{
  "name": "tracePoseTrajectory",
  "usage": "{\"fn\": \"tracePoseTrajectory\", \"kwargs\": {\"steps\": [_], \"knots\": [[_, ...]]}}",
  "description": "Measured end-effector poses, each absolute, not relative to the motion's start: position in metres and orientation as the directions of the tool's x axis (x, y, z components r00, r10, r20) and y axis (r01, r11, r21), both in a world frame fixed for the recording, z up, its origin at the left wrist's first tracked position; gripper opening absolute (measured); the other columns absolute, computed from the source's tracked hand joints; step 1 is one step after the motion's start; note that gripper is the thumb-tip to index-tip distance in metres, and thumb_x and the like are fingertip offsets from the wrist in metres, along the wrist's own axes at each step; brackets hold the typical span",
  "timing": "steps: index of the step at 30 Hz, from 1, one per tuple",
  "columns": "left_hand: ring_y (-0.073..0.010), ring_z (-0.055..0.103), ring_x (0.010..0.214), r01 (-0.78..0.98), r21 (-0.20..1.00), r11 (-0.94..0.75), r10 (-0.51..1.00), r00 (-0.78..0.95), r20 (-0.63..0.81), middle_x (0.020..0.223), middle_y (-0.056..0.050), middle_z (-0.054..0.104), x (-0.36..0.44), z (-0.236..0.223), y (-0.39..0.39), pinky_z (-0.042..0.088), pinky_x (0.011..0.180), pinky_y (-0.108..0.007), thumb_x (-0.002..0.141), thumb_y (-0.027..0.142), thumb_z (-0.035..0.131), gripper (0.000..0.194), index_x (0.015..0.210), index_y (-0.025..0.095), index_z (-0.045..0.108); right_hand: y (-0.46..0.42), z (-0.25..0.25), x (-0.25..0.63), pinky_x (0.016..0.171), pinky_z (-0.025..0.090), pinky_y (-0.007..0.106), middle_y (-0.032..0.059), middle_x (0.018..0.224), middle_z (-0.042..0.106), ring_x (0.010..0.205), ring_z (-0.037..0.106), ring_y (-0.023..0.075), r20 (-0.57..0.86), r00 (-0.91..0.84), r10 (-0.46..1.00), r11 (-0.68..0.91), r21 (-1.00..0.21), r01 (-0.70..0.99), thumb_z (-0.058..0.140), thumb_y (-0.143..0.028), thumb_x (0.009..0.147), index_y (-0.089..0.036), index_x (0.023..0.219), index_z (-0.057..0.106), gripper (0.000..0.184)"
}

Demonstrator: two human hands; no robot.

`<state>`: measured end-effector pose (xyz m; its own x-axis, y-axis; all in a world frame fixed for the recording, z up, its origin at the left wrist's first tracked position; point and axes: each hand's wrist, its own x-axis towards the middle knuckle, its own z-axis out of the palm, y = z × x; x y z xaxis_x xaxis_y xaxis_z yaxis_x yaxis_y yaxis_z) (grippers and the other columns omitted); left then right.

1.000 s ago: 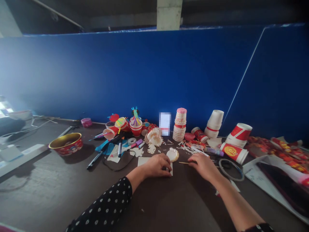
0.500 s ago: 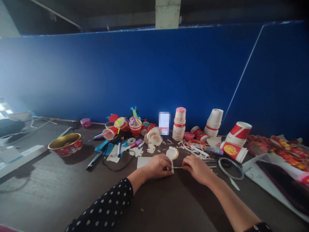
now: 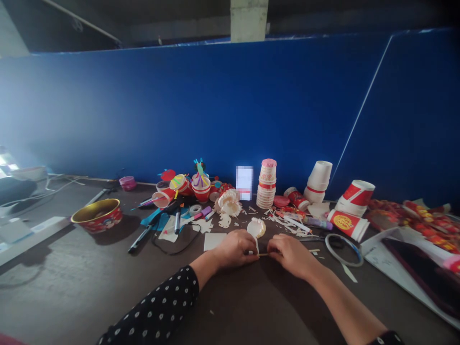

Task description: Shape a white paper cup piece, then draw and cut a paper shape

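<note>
My left hand [image 3: 235,249] bends its fingers over a sheet of white paper [image 3: 213,241] on the dark table, pinching it at its right edge. A thin pale stick [image 3: 264,254] meets that edge near the left fingertips. My right hand [image 3: 289,252] pinches the stick, whose far end sticks out past the knuckles on the right. How the stick's left end sits against the paper is hidden by my fingers. Just behind the hands lies a cream-coloured scalloped paper piece [image 3: 256,227].
Behind are a stack of paper cups [image 3: 266,187], decorated cups [image 3: 201,189] and paper scraps [image 3: 204,226]. A gold-lined red bowl [image 3: 98,218] stands left. To the right are a ring of cable [image 3: 344,249], tipped cups [image 3: 348,225] and a dark phone [image 3: 420,273].
My right hand has shifted slightly left, closer to my left hand. The stick's left end has come down towards the paper's lower right corner, and the stick now slants.
</note>
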<state>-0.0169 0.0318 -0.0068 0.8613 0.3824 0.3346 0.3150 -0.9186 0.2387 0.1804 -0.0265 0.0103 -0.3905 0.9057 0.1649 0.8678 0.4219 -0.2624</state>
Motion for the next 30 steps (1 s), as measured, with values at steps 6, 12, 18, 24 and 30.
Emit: {"fn": "tracePoseTrajectory", "kwargs": {"steps": [6, 12, 18, 24, 30], "knots": [[-0.0145, 0.055, 0.081, 0.293, 0.220, -0.931, 0.358, 0.856, 0.374, 0.083, -0.004, 0.063, -0.014, -0.016, 0.032, 0.040, 0.074, -0.024, 0.081, 0.024, 0.050, 0.016, 0.076, 0.017, 0.064, -0.028, 0.011, 0.179, 0.067, 0.036, 0.023, 0.0009, 0.077, 0.060, 0.077, 0.053, 0.0146, 0.171, -0.440, 0.882, 0.472, -0.303, 0.828, 0.050, -0.013, 0.076, -0.020, 0.079, 0.063, 0.015], [-0.0161, 0.055, 0.081, 0.377, 0.211, -0.902, 0.429, 0.840, 0.332, 0.084, -0.005, 0.063, -0.011, -0.015, 0.027, 0.042, 0.073, -0.024, 0.077, 0.017, 0.049, 0.013, 0.077, 0.016, 0.062, -0.031, 0.008, 0.167, 0.063, 0.035, 0.022, 0.0011, 0.075, 0.058, 0.073, 0.054, 0.0143, 0.192, -0.422, 0.886, 0.462, -0.281, 0.841, 0.051, -0.019, 0.076, -0.020, 0.074, 0.063, 0.012], [-0.0168, 0.055, 0.081, 0.427, 0.278, -0.860, 0.502, 0.804, 0.318, 0.082, -0.005, 0.063, -0.007, -0.014, 0.024, 0.042, 0.075, -0.025, 0.074, 0.016, 0.050, 0.012, 0.074, 0.015, 0.062, -0.029, 0.006, 0.157, 0.062, 0.034, 0.021, 0.0021, 0.078, 0.061, 0.073, 0.056, 0.0136, 0.180, -0.366, 0.913, 0.405, -0.299, 0.864, 0.047, -0.019, 0.078, -0.020, 0.075, 0.064, 0.017], [-0.0131, 0.055, 0.074, 0.430, 0.466, -0.773, 0.592, 0.753, 0.287, 0.076, -0.002, 0.062, -0.010, -0.007, 0.024, 0.042, 0.069, -0.021, 0.068, 0.005, 0.047, 0.019, 0.074, 0.015, 0.062, -0.027, 0.005, 0.156, 0.060, 0.033, 0.021, 0.0022, 0.076, 0.064, 0.071, 0.056, 0.0134, 0.182, -0.330, 0.926, 0.370, -0.284, 0.884, 0.047, -0.020, 0.077, -0.020, 0.073, 0.066, 0.019], [-0.0133, 0.054, 0.071, 0.418, 0.453, -0.788, 0.574, 0.764, 0.294, 0.075, -0.002, 0.060, -0.010, -0.010, 0.023, 0.042, 0.067, -0.021, 0.065, 0.011, 0.053, 0.012, 0.073, 0.015, 0.062, -0.028, 0.007, 0.154, 0.061, 0.033, 0.022, 0.0025, 0.078, 0.065, 0.072, 0.057, 0.0139, 0.148, -0.285, 0.947, 0.316, -0.267, 0.911, 0.049, -0.019, 0.075, -0.021, 0.075, 0.068, 0.019]]}}
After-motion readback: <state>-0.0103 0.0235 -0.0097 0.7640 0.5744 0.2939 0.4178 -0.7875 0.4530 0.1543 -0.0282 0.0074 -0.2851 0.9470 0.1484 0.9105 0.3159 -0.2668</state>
